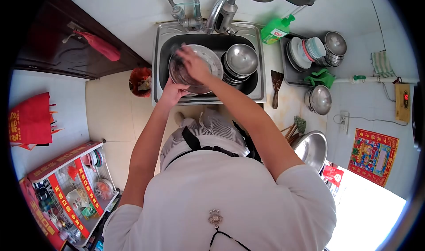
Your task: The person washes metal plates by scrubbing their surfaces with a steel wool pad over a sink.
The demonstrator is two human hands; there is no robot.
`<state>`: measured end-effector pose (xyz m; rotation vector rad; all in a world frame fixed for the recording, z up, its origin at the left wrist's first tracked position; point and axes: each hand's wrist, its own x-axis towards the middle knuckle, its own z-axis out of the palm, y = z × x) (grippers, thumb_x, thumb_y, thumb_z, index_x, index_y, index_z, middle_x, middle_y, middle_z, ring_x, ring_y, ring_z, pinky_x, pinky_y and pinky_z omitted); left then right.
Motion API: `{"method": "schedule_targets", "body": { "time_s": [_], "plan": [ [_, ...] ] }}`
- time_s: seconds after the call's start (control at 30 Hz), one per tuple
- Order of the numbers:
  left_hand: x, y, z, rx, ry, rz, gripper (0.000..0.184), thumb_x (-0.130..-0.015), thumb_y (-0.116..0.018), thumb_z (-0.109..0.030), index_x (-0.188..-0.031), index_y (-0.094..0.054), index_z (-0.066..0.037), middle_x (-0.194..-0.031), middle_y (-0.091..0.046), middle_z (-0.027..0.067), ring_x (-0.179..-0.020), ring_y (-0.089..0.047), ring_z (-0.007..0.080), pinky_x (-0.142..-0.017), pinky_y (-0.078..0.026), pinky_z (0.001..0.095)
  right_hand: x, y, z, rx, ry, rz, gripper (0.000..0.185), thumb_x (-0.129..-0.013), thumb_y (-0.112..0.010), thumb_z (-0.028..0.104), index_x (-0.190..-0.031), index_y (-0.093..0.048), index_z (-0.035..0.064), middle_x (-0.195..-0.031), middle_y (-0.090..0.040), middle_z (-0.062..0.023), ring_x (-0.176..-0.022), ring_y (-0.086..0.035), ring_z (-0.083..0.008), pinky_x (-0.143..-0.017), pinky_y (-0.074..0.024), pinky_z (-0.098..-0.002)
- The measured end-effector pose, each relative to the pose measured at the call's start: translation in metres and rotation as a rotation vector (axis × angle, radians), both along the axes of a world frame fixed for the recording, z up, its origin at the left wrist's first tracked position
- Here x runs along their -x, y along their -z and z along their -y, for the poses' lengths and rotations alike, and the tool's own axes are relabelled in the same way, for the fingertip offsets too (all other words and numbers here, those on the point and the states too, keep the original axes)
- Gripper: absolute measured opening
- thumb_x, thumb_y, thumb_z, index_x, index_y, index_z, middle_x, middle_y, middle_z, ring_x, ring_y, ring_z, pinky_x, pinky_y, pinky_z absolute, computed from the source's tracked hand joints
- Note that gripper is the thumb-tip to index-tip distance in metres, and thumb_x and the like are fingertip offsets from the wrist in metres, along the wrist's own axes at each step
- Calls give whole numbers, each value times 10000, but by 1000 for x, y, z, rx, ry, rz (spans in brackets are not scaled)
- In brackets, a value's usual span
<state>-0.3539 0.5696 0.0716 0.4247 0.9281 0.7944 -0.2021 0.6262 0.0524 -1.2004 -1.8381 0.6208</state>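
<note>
Metal basin (210,59) judged slippery, stiff; rim soundly gripped at seven o'clock by left fingers (179,87); right fingers (189,56) blurred, hold unclear.

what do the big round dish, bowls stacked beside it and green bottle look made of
Big round dish: grey metal, probably stainless steel, going by its shine. Stacked bowls: polished metal, likely steel too, given bright reflections. Green bottle: probably smooth plastic, from its even colour.
</note>
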Motion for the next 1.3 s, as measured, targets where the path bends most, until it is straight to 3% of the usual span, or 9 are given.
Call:
{"method": "schedule_targets", "body": {
  "time_s": [0.17, 0.27, 0.37, 0.6, 0.8, 1.03, 1.2, 1.23, 1.3],
  "plan": [
    [10, 6, -4, -70, -91, -16, 619, -696, -535, 165, -1212, -378, -141, -1057, -559, 126, -875, -618, 256, -703, -558, 421, -48, 16, 1, 29, 373, 314, 395, -814, -496, 35, -1192, -551, 138, -1329, -427, -148, -1241, -350, -415, -1045, -295, -428],
    [15, 15, -10, -79, -116, -48, 631, -698, -531, 166, -1223, -371, -145, -1068, -552, 128, -874, -618, 258, -700, -560, 414, -46, 19, 52, 71, 138, 478, 386, -817, -489, 29, -1181, -557, 140, -1342, -417, -128, -1241, -357, -400, -1039, -308, -421],
    [7, 9, -3, -41, -96, -59, 635, -697, -527, 166, -1229, -370, -145, -1080, -546, 113, -881, -614, 263, -701, -558, 409, -28, 4, 76, 203, -72, 17, 388, -812, -496, 25, -1184, -551, 124, -1351, -410, -127, -1257, -350, -370, -1032, -322, -409],
    [-12, -4, 11, -42, -21, -105, 679, -704, -504, 149, -1286, -325, -153, -1141, -512, 123, -931, -598, 279, -725, -561, 413, -13, 34, -3, 134, 484, -24, 396, -839, -473, 36, -1222, -524, 120, -1339, -408, -183, -1237, -364, -397, -1023, -332, -380],
    [17, 30, -2, -33, -103, -56, 678, -694, -502, 140, -1278, -318, -150, -1107, -525, 121, -938, -595, 288, -731, -558, 398, 27, -24, 58, 301, -304, -393, 397, -801, -491, -31, -1167, -566, 102, -1322, -443, -128, -1239, -406, -283, -1030, -313, -357],
    [-12, -14, 10, -63, -15, -8, 670, -699, -524, 154, -1252, -327, -167, -1124, -508, 101, -950, -584, 246, -753, -531, 394, 6, -11, 10, 54, 34, -256, 401, -772, -499, -44, -1149, -549, 82, -1233, -494, -164, -1169, -454, -324, -991, -353, -349],
    [4, 29, -14, -77, 6, 211, 491, -688, -488, 138, -1111, -475, -112, -1093, -522, 79, -919, -576, 210, -762, -509, 366, 7, -40, 35, 216, -355, -316, 365, -742, -500, -82, -1082, -543, 45, -1139, -535, -119, -1107, -492, -293, -955, -372, -338],
    [8, 28, -14, -98, 8, 239, 271, -722, -485, 27, -975, -548, -46, -1009, -569, 105, -876, -582, 230, -719, -512, 405, 1, -41, 44, 243, -388, -296, 375, -737, -499, -90, -1084, -544, 46, -1134, -537, -115, -1103, -494, -289, -948, -376, -337],
    [11, -12, -8, 21, -115, 345, 266, -744, -492, -74, -1006, -539, -64, -1028, -563, 101, -923, -565, 240, -755, -485, 444, -16, -45, 52, 322, -481, -242, 398, -729, -500, -100, -1093, -551, 52, -1128, -540, -112, -1101, -497, -287, -932, -386, -345]
  ]
}}
